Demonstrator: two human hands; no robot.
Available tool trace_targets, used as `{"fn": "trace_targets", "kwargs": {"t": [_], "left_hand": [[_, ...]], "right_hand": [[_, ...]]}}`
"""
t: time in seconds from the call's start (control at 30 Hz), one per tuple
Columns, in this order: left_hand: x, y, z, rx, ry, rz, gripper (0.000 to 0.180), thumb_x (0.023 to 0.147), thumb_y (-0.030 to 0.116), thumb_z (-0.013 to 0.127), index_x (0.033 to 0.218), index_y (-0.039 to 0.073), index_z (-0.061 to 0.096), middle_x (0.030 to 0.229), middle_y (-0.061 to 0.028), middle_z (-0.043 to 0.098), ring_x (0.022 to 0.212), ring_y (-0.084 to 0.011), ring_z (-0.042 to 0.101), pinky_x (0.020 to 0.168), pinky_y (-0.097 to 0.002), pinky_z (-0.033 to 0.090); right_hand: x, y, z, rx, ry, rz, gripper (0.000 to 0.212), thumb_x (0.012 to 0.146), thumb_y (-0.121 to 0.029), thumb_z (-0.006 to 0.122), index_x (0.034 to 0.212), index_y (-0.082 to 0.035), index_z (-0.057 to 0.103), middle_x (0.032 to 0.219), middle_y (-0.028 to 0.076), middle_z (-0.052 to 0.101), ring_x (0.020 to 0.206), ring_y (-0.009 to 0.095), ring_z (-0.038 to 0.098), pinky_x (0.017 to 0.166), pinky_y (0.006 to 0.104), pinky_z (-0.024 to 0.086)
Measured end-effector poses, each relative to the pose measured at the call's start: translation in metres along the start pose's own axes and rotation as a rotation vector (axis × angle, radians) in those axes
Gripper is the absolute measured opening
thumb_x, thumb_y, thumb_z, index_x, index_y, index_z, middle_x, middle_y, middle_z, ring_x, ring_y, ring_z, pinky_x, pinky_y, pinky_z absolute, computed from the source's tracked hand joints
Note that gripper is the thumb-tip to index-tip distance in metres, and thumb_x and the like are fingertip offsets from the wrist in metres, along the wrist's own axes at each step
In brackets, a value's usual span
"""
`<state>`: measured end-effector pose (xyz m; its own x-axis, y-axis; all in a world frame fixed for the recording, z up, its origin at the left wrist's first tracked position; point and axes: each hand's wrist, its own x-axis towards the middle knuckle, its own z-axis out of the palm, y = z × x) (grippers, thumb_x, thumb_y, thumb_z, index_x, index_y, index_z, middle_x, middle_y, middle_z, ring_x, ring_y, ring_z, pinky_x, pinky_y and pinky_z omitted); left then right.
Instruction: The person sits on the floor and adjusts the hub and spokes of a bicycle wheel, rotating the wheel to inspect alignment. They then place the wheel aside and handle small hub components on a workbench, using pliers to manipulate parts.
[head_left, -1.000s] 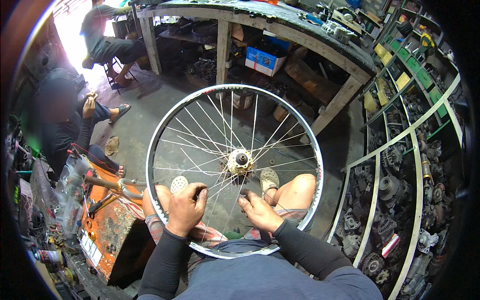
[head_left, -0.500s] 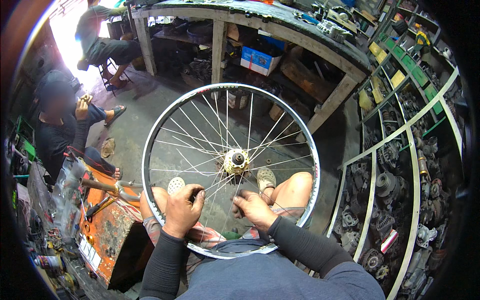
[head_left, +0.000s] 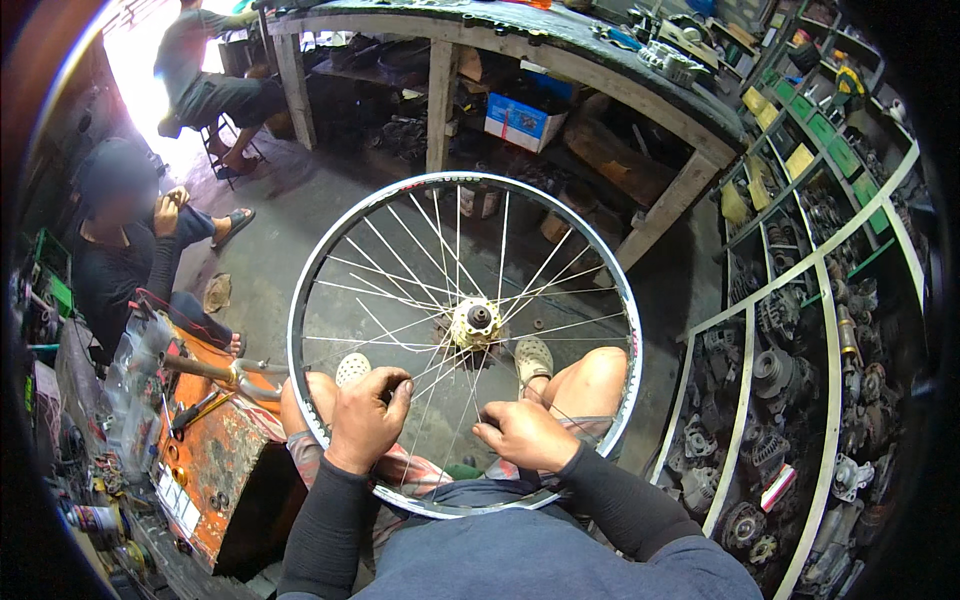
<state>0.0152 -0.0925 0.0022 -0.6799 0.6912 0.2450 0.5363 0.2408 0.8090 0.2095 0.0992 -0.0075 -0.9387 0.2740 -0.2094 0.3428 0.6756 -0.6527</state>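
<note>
A bicycle wheel [head_left: 632, 330], its rim black with a silver edge, lies across my lap and knees. At its centre is a gold-coloured hub [head_left: 476, 322] with a dark axle; thin spokes [head_left: 458, 235] fan out from it. On the left, several spokes stop short of the rim. My left hand [head_left: 370, 420] is closed inside the near left part of the rim, thumb against curled fingers, beside the spokes. Across from it, my right hand [head_left: 528, 434] has its fingers curled and thumb bent in, close to other spokes. What either hand pinches is hidden or too thin to make out.
An orange, worn box [head_left: 225, 470] with tools stands at my left. A seated person [head_left: 115, 250] is beyond it, another person [head_left: 215, 85] farther back. A workbench [head_left: 440, 100] crosses the far side; shelves [head_left: 790, 370] of metal parts line the right.
My right hand has shifted slightly right and turned, its knuckles now more on top. The wheel appears a little lower and to the right. My left hand stays almost where it was.
</note>
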Motion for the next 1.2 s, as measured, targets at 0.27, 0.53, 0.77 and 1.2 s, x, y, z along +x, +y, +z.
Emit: {"fn": "trace_targets", "kwargs": {"t": [0.27,0.53,0.77,1.2], "left_hand": [[0.001,0.000,-0.001,0.001,0.003,0.008,0.010,0.096,0.009,0.078,0.104,0.002,0.080,0.093,-0.0160,0.080,0.083,-0.0310,0.078,0.075,-0.0395,0.060],[0.001,-0.001,-0.001,0.002,0.000,-0.010,0.010,0.097,0.009,0.078,0.104,0.002,0.080,0.094,-0.0167,0.080,0.084,-0.0312,0.079,0.075,-0.0397,0.061],[0.002,-0.007,0.000,0.008,-0.005,-0.006,0.011,0.098,0.008,0.077,0.105,0.001,0.080,0.094,-0.0167,0.081,0.080,-0.0287,0.079,0.073,-0.0366,0.060],[0.001,-0.003,-0.003,0.005,-0.026,-0.047,0.012,0.099,0.011,0.077,0.105,0.001,0.080,0.094,-0.0157,0.081,0.083,-0.0283,0.079,0.075,-0.0370,0.060]], "right_hand": [[0.005,0.004,-0.067,-0.091,0.514,-0.074,0.018,0.099,-0.016,0.072,0.101,0.000,0.078,0.089,0.023,0.077,0.086,0.043,0.076,0.078,0.0501,0.060],[0.044,0.068,-0.050,0.036,0.150,0.073,0.036,0.107,-0.023,0.063,0.123,0.006,0.077,0.108,0.030,0.078,0.102,0.049,0.076,0.094,0.0515,0.059],[0.053,0.068,-0.049,0.391,-0.015,0.117,0.036,0.110,-0.025,0.065,0.111,0.008,0.078,0.087,0.012,0.078,0.073,0.018,0.070,0.069,0.0404,0.059],[0.026,0.064,-0.108,0.053,0.669,0.179,0.036,0.102,-0.034,0.075,0.111,0.001,0.082,0.101,0.024,0.080,0.092,0.041,0.079,0.086,0.0510,0.061]]}}
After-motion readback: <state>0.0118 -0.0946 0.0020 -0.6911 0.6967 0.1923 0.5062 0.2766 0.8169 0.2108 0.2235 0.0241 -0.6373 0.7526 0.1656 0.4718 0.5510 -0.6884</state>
